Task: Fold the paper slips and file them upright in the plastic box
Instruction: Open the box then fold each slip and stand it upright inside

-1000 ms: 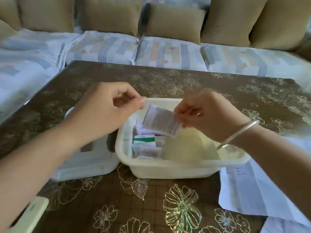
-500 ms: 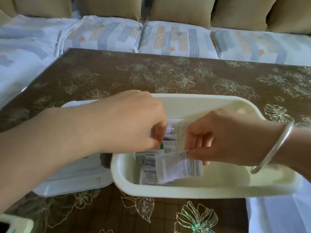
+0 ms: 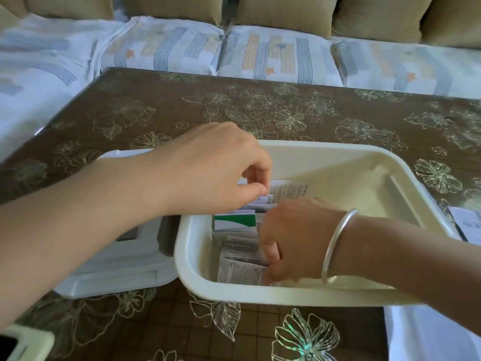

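Head view, nearest first: the right hand (image 3: 294, 238), a bracelet (image 3: 335, 246) on its wrist, reaches inside the plastic box (image 3: 260, 293) and pinches a folded slip (image 3: 242, 261) by its right edge. It stands the slip at the near end of the row of filed slips (image 3: 234, 221) along the box's left side. The slip leans rather than standing straight. Released now, I judge it may slump flat, since nothing braces it. Farther on, the left hand (image 3: 208, 168) curls its fingertips at the top of that row's far end; whether it grips anything, I cannot tell. Lifting it away could let the row fan over.
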### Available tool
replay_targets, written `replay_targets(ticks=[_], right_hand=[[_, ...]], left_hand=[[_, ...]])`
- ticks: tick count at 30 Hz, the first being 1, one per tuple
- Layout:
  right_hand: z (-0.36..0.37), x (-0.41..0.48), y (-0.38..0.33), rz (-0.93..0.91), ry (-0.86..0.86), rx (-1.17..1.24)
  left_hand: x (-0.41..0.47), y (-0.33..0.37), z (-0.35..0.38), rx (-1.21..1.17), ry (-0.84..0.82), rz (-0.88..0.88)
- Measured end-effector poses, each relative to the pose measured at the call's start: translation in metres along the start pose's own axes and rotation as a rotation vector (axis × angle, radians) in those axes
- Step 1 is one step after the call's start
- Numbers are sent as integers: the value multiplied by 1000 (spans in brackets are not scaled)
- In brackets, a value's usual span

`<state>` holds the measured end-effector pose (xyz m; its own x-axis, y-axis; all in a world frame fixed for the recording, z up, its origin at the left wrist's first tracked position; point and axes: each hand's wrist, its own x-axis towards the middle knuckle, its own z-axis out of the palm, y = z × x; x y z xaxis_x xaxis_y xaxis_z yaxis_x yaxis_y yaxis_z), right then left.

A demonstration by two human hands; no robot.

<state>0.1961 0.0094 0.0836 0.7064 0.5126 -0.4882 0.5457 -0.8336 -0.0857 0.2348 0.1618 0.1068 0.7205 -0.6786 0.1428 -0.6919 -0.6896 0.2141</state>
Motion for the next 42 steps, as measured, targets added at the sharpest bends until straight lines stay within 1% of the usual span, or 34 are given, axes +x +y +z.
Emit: replay_targets(ticks=[4, 11, 14, 16, 18, 22, 25, 28, 30, 32, 33, 35, 37, 38, 40, 42], right_hand=[[0, -3, -3, -1, 127, -33], [-5, -5, 2, 36, 116, 39], [-8, -10, 4, 83, 168, 70], [-9, -14, 8, 125, 252, 94], [-10, -21, 14, 168, 377, 103], [-7, -61, 29, 238, 619, 165], [11, -109, 34, 273, 812, 366], [47, -153, 33, 341, 969, 541], [81, -180, 32, 449, 989, 609], [119, -198, 33, 576, 962, 640], [138, -203, 32, 652, 957, 616], [176, -214, 24, 764, 991, 465], [207, -218, 9, 729, 1003, 344], [220, -219, 1, 715, 969, 310], [242, -217, -8, 704, 888, 247], [249, -216, -9, 727, 881, 211]], left_hand=[[-1, 1, 1, -6, 7, 6], [-6, 1, 2, -29, 5, 4], [-7, 2, 1, -66, 4, -10], [-8, 6, -1, -118, 12, -33], [-12, 13, -3, -181, 46, -57], [-22, 45, -5, -303, 181, -74], [-30, 85, 5, -174, 347, -20], [-36, 136, 26, -157, 401, 90], [-42, 170, 48, -174, 367, 137], [-53, 193, 75, -219, 287, 122], [-59, 199, 89, -248, 241, 106], [-73, 214, 114, -304, 146, 84], [-83, 224, 132, -349, 77, 50], [-86, 229, 138, -366, 59, 29], [-89, 234, 147, -378, 60, -11], [-91, 237, 151, -380, 73, -37]])
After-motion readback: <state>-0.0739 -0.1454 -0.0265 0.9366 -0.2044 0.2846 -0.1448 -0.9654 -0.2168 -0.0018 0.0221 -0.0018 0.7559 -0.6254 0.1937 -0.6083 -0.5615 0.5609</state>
